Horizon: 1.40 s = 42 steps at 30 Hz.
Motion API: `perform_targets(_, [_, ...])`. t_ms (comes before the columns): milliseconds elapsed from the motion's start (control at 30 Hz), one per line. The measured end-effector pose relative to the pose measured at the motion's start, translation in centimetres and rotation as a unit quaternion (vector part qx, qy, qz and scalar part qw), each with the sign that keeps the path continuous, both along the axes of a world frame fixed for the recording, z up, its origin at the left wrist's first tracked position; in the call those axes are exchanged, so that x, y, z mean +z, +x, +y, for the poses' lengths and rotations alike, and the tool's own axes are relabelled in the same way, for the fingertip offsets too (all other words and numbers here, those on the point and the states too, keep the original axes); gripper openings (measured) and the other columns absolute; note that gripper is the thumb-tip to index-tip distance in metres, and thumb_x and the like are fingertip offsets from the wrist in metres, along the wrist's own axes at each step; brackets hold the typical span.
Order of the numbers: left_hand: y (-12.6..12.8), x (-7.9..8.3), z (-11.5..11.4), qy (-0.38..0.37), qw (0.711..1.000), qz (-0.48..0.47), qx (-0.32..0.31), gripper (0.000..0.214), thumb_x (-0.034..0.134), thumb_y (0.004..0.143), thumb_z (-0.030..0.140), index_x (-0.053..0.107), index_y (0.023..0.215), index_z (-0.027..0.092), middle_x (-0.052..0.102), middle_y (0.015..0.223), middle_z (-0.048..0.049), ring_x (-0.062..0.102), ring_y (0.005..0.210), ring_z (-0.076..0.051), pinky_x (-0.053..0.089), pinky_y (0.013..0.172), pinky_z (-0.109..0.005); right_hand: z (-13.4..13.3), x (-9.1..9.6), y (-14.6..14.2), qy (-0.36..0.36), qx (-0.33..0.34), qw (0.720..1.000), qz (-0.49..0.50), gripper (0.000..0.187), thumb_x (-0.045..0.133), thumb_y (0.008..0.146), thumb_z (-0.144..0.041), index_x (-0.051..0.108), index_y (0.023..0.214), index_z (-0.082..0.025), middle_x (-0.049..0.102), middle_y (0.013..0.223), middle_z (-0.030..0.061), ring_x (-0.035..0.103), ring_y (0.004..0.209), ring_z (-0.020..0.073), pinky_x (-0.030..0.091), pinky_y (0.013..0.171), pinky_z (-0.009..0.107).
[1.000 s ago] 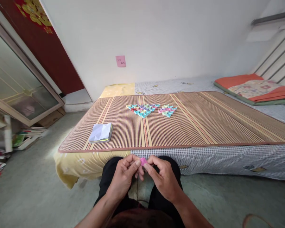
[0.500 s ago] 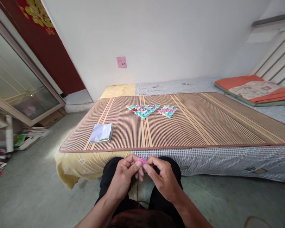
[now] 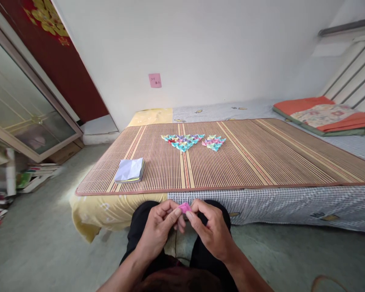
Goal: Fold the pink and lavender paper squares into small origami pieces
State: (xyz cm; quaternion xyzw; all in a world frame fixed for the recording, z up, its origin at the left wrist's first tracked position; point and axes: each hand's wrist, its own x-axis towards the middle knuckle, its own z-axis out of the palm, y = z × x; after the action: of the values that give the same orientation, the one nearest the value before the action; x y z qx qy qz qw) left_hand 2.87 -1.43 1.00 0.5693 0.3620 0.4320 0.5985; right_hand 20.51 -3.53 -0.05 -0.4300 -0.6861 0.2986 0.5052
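A small piece of folded pink paper [image 3: 185,207] is pinched between my two hands, above my lap and just in front of the bed edge. My left hand [image 3: 162,219] grips its left side with thumb and fingers. On the other side, the thumb and forefinger of my right hand [image 3: 211,227] hold the right end. Beyond my hands, a larger group of colourful folded paper pieces [image 3: 184,142] lies on the woven mat [image 3: 231,170], with a smaller group [image 3: 214,142] to its right. A stack of square paper sheets [image 3: 129,170] rests near the mat's front left.
Folded orange and floral bedding [image 3: 325,115] lies at the bed's right end, by a white slatted headboard [image 3: 353,77]. A pink note [image 3: 155,80] sticks to the wall. Books and papers [image 3: 39,174] are piled on the floor at left, near a glass-paned door [image 3: 27,93].
The pink paper has shifted slightly to the right and shows a more pointed, diamond-like shape between my fingers. Both hands keep their pinch. The view has moved a little.
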Motion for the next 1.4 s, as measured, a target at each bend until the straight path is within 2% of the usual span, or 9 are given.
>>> perform_targets(200, [0.1,0.0,-0.4,0.014,1.000,-0.002,0.007,0.033,0.066,0.100,0.040,0.065,0.078,0.016,0.067,0.066,-0.0003,0.058,0.058,-0.011,0.043,0.061,-0.023,-0.3,-0.2,-0.3,0.023,-0.009,1.000,0.002,0.031,0.049,0.104,-0.026,0.046,0.074,-0.022,0.047,0.069,-0.0025,0.049,0.066,0.0149,0.038,0.063,0.029])
perform_targets(467, [0.2,-0.5,-0.6,-0.030,0.999,-0.042,-0.004,0.032,0.074,0.094,0.042,0.065,0.080,0.016,0.065,0.064,0.0005,0.057,0.056,-0.010,0.045,0.058,-0.022,-0.5,-0.2,-0.7,0.034,-0.002,0.999,-0.024,0.031,0.049,0.104,-0.025,0.046,0.073,-0.022,0.049,0.068,-0.0026,0.049,0.066,0.0145,0.038,0.064,0.028])
perform_targets(767, [-0.4,-0.8,-0.6,-0.016,1.000,-0.026,0.007,0.033,0.070,0.096,0.042,0.061,0.076,0.017,0.060,0.058,0.0034,0.051,0.050,-0.009,0.039,0.056,-0.022,-0.6,-0.7,-1.3,0.013,0.018,1.000,0.001,0.033,0.048,0.104,-0.028,0.042,0.073,-0.022,0.043,0.067,-0.0041,0.046,0.062,0.0132,0.036,0.061,0.028])
perform_targets(900, [-0.6,-0.3,-0.4,-0.013,1.000,-0.016,-0.009,0.033,0.069,0.097,0.045,0.066,0.081,0.016,0.063,0.061,0.0014,0.055,0.054,-0.011,0.042,0.058,-0.023,-0.5,-0.7,-1.0,0.006,0.015,1.000,-0.020,0.031,0.049,0.106,-0.027,0.047,0.075,-0.022,0.048,0.070,-0.0032,0.048,0.066,0.0142,0.038,0.064,0.028])
perform_targets(1033, [-1.2,0.8,-0.2,0.014,0.999,-0.019,0.030,0.025,0.073,0.094,0.043,0.073,0.098,0.018,0.068,0.080,-0.0015,0.061,0.072,-0.014,0.047,0.070,-0.025,-0.4,-0.5,-0.2,0.027,0.011,0.998,-0.053,0.026,0.052,0.106,-0.026,0.055,0.080,-0.022,0.056,0.074,-0.0019,0.053,0.071,0.0160,0.040,0.069,0.029])
perform_targets(1100, [-1.6,1.2,-0.2,0.032,0.999,-0.011,0.043,0.021,0.076,0.092,0.039,0.073,0.095,0.019,0.065,0.083,-0.0012,0.060,0.076,-0.015,0.047,0.073,-0.026,-0.4,-0.4,0.0,0.041,0.003,0.997,-0.068,0.026,0.054,0.106,-0.026,0.054,0.080,-0.022,0.056,0.074,-0.0019,0.053,0.072,0.0165,0.039,0.069,0.029])
perform_targets(1267, [-2.0,1.7,-0.1,0.086,0.995,0.057,0.017,0.022,0.074,0.093,0.038,0.072,0.084,0.018,0.063,0.082,-0.0026,0.055,0.074,-0.015,0.043,0.070,-0.027,-0.6,-0.1,0.3,0.057,0.014,0.993,-0.103,0.027,0.055,0.108,-0.029,0.055,0.082,-0.022,0.057,0.075,-0.0019,0.052,0.072,0.0165,0.040,0.070,0.030])
perform_targets(1400, [-1.9,1.9,0.0,0.072,0.994,0.084,0.022,0.025,0.076,0.090,0.040,0.072,0.083,0.017,0.061,0.079,-0.0020,0.052,0.071,-0.015,0.040,0.065,-0.027,-0.6,0.1,0.4,0.067,0.013,0.990,-0.124,0.029,0.053,0.110,-0.031,0.056,0.082,-0.022,0.057,0.076,-0.0014,0.054,0.072,0.0165,0.041,0.071,0.031])
